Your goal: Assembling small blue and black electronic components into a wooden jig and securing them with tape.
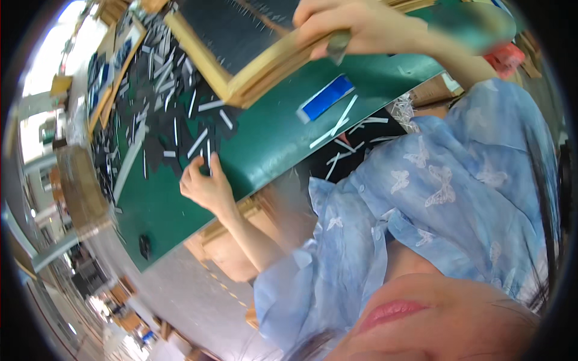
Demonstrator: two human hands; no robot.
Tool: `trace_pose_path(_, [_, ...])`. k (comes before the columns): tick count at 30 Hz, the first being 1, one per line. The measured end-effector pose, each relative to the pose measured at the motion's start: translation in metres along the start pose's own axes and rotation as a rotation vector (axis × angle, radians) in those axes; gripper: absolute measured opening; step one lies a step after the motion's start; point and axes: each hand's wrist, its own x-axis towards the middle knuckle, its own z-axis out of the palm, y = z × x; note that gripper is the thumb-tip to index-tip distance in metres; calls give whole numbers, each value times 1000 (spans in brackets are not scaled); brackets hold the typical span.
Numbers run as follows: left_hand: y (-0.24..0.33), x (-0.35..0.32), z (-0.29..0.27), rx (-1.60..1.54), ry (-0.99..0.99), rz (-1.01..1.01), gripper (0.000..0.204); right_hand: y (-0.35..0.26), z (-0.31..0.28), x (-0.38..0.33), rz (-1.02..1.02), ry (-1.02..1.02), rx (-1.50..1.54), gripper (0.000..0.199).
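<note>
Head view: the right hand (355,27) clamps a small grey tool onto the light wooden rectangular frame (265,69), which looks stiff and light, best gripped by its rail. The left hand (208,186) pinches loosely at thin white strips (198,142) on the green mat (271,138).

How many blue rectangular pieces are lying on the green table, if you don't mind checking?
1: a blue rectangular piece lies on the green table, near the stack of wooden frames. Others may be hidden under the black scraps.
</note>
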Motion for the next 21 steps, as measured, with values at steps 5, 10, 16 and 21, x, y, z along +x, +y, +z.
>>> trace_pose_path(5, [-13, 25, 13, 0, 151, 174, 40, -1, 12, -23, 29, 92, 13, 18])
trace_pose_path(10, [-24, 30, 3, 104, -25, 271, 28, -8, 13, -29, 11, 88, 4, 17])
trace_pose_path(16, [98, -7, -34, -1234, -89, -282, 20, -35, 33, -26, 20, 70, 116, 26])
trace_pose_path(21, [175, -30, -37, -1659, -390, -283, 28, -44, 43, -2, 43, 106, 340, 17])
